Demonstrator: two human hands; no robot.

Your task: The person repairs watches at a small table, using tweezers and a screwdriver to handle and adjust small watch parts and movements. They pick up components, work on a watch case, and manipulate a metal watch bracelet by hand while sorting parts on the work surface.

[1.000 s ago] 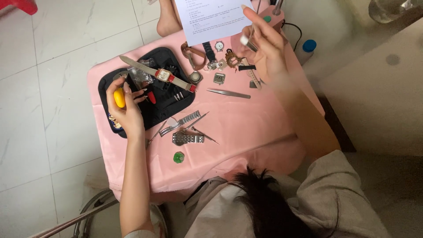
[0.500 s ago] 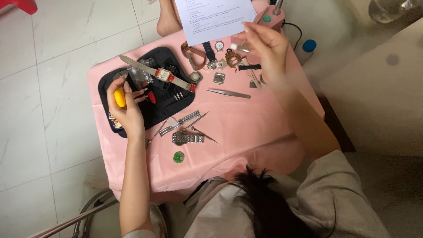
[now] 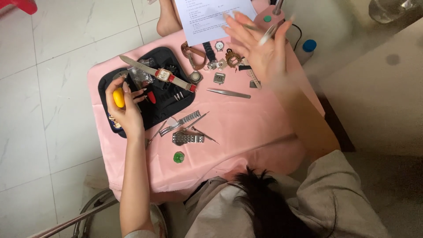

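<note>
My left hand (image 3: 127,110) grips a yellow-handled tool (image 3: 118,98) over the left side of a black tool pouch (image 3: 164,112). A watch with a red strap (image 3: 165,75) lies across the top of the pouch. My right hand (image 3: 257,53) is raised and blurred above several watch parts (image 3: 229,59) at the far side of the pink cloth (image 3: 251,128). Its fingers are spread, with a thin pale stick (image 3: 268,35) held between two of them. Steel tweezers (image 3: 229,93) lie just below that hand.
A metal watch bracelet (image 3: 188,139), loose links and thin picks lie mid-table, with a small green round piece (image 3: 178,157) nearer me. A printed sheet (image 3: 211,15), a pink device (image 3: 269,17) and a blue-capped bottle (image 3: 309,45) sit at the far edge. Tiled floor lies to the left.
My right hand has lifted slightly and spread its fingers, still carrying the thin pale stick. My left hand has stayed on the yellow-handled tool.
</note>
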